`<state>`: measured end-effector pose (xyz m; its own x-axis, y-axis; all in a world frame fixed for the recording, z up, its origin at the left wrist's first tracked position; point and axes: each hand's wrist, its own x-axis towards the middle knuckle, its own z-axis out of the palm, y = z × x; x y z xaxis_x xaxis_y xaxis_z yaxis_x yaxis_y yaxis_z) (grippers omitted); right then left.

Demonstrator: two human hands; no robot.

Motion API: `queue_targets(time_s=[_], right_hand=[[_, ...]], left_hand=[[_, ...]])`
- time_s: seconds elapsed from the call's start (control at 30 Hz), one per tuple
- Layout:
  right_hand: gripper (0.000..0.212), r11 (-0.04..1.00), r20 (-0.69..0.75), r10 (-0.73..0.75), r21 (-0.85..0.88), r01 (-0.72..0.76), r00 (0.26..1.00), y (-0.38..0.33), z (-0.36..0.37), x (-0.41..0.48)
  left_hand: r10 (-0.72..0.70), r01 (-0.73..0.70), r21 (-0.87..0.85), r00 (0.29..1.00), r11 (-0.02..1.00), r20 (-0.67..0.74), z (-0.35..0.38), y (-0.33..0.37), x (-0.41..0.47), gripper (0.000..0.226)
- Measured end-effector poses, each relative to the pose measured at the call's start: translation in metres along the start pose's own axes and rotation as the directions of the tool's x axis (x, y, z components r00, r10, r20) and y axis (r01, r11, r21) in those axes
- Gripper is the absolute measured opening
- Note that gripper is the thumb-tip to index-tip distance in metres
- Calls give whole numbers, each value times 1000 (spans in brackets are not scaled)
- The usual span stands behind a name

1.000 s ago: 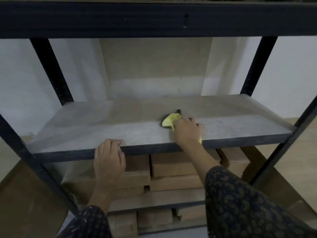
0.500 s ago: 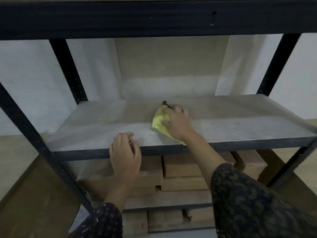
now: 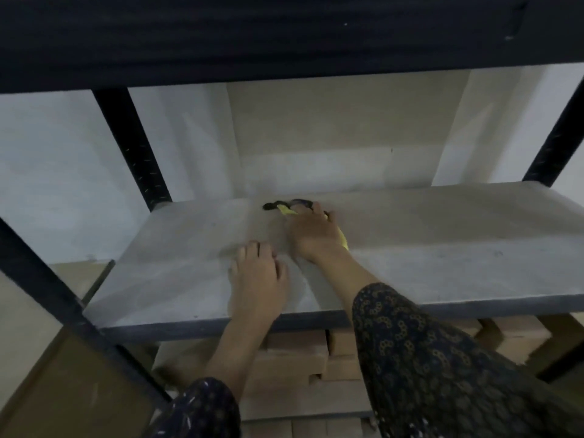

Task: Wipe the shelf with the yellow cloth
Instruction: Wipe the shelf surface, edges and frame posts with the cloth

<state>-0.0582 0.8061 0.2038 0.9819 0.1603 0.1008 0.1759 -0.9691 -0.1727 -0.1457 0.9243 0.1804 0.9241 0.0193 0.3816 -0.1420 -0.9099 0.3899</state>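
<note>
1. Pale walls (image 3: 57, 172) and a beige panel (image 3: 341, 121) stand behind a black metal rack, seen from the head camera looking forward and down.
2. A dark beam (image 3: 284, 33) of the rack crosses the top of the view, and black uprights (image 3: 136, 150) rise at the back left and back right corners.
3. The shelf (image 3: 458, 248) is a grey, dull board with a dark front edge, and it spans nearly the whole width of the view.
4. The right hand (image 3: 313, 235) lies palm down far back on the board, near the rear edge, with its fingers spread flat and pressing on the yellow cloth (image 3: 343, 240).
5. Only slivers of the yellow cloth show: one strip at the fingertips and one along the right side of the hand; the rest is hidden under the palm. A dark edge or strap of it pokes out to the left of the fingertips.
6. The left hand (image 3: 257, 279) rests on the board nearer the front edge, just beside the right wrist, fingers loosely curled and holding nothing.
7. Both forearms come out of dark patterned sleeves (image 3: 442, 368) at the bottom of the view.
8. Below the board, stacked brown cardboard boxes (image 3: 297, 358) sit on the lower level, partly hidden by the arms.
</note>
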Motion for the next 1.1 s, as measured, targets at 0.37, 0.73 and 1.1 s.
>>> queue_targets(time_s=[0.37,0.73,1.1], right_hand=[[47,951,-95,275,-117,-285,957,34,-6,34],[54,811,-39,566,-154,-565,824,116,-38,-34],[49,644,-164,734,-144,-752,659,207,-61,-173]], left_hand=[[-8,8,25,1000,1000,23,-3,1,-2,20],[28,-28,34,1000,999,13,1,-1,-1,18],[57,-54,109,998,993,-23,-2,-2,1,22]])
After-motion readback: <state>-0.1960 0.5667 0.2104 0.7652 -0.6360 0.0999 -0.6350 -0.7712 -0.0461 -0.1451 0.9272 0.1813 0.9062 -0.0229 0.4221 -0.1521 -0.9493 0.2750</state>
